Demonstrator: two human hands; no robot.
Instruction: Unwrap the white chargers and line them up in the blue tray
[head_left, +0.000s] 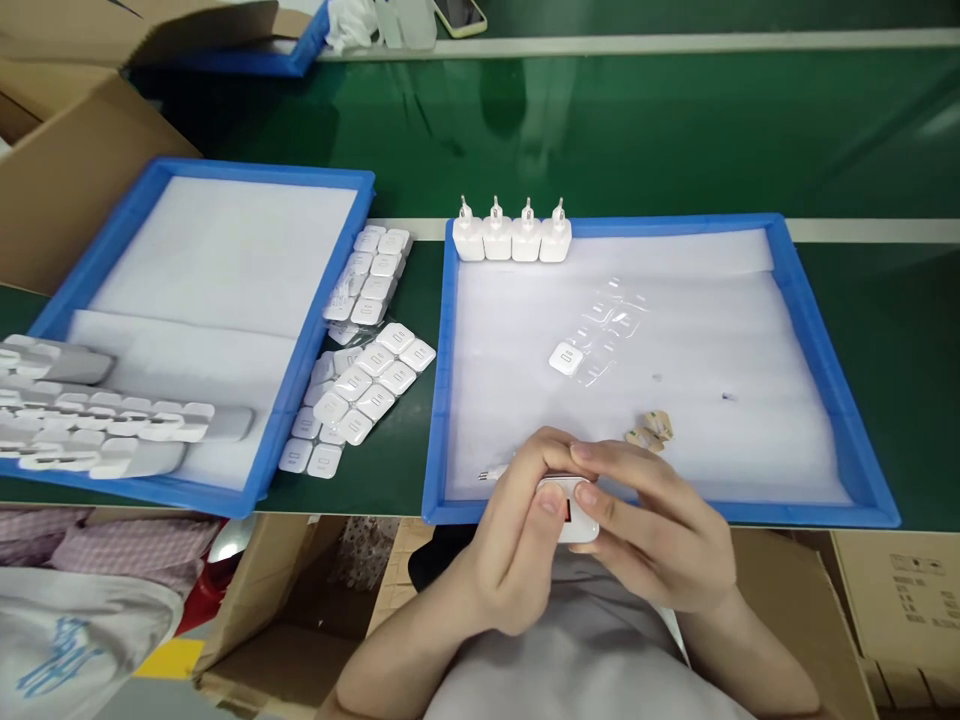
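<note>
A white charger (577,530) with a dark and red port is held between my left hand (517,540) and my right hand (667,530), above the front edge of the right blue tray (840,370). My left thumb presses on its face, and my right fingertips grip its right side. Four white chargers (511,240) stand in a row with pins up at the tray's back left corner. A white faceplate (565,358) lies beside clear plastic film (611,325) on the tray's white liner. Small tan pieces (651,430) lie just beyond my right hand.
Stacks of white faceplates (375,385) lie between the trays. A left blue tray (307,370) holds rows of white charger parts (112,420). Cardboard boxes (90,170) stand at the back left. A phone (460,15) lies at the far edge.
</note>
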